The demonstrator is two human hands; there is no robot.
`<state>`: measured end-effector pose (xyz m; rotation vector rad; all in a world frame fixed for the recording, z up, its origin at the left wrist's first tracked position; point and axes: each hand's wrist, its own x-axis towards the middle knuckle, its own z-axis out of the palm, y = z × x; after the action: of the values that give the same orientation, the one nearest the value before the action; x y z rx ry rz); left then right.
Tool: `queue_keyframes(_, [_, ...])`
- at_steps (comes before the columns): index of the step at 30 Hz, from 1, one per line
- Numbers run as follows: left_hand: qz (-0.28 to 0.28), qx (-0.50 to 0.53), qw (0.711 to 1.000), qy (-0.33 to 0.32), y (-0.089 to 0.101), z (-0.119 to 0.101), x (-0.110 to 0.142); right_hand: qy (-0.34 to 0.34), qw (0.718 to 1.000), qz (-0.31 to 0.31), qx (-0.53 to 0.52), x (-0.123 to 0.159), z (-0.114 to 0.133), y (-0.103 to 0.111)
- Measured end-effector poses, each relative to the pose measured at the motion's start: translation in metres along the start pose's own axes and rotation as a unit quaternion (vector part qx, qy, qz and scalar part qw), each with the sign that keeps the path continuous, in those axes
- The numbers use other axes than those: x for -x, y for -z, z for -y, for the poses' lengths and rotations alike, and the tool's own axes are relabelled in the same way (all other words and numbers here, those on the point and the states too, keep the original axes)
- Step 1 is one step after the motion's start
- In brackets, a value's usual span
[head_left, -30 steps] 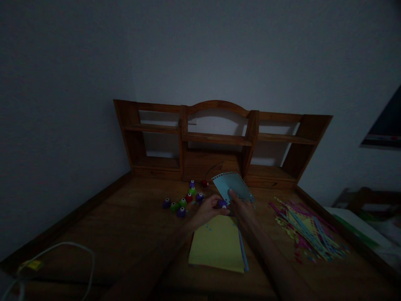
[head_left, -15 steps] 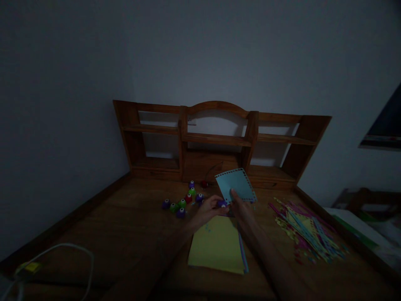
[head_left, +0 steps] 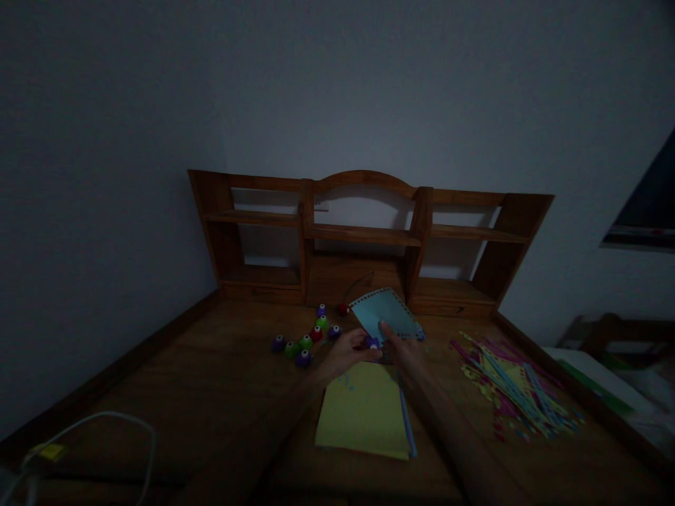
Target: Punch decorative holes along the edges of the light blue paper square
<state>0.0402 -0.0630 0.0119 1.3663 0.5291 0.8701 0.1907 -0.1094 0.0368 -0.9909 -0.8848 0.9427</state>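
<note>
My left hand (head_left: 346, 349) is closed around a small purple craft punch (head_left: 373, 344) with a white eye-like spot on it. Between the thumb and fingers of my right hand (head_left: 401, 349), a light blue sheet of paper (head_left: 387, 310) is gripped by its near corner. Holes run along the edges of this tilted sheet. Its near corner lies close to the punch, but whether it sits in the slot cannot be made out. Below both hands lies a stack of coloured paper (head_left: 363, 414), yellow on top, with small blue bits on it.
Several purple, green and red punches (head_left: 306, 342) stand left of my hands. A heap of punched paper strips (head_left: 514, 383) lies at the right. Behind is a wooden shelf unit (head_left: 363, 235); a white cable (head_left: 113, 413) curls at the near left.
The blue sheet has shifted left and slightly down, tilting lower, with my right hand. The purple punch stays in my left hand, turned a little.
</note>
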Motion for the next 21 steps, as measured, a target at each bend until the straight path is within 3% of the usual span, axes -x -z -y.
queue_keyframes(8, [-0.022, 0.067, 0.997, 0.02, -0.007, -0.012, 0.008, -0.007, 0.998, -0.003, -0.059, -0.007, -0.017, -0.001])
queue_keyframes(13, [-0.036, 0.059, 0.997, 0.03, -0.008, -0.011, 0.009, -0.043, 0.99, 0.0, -0.134, -0.013, -0.029, -0.004])
queue_keyframes(21, [-0.024, 0.068, 0.996, 0.042, -0.004, -0.003, 0.002, -0.04, 0.989, 0.011, -0.144, -0.014, -0.031, -0.004])
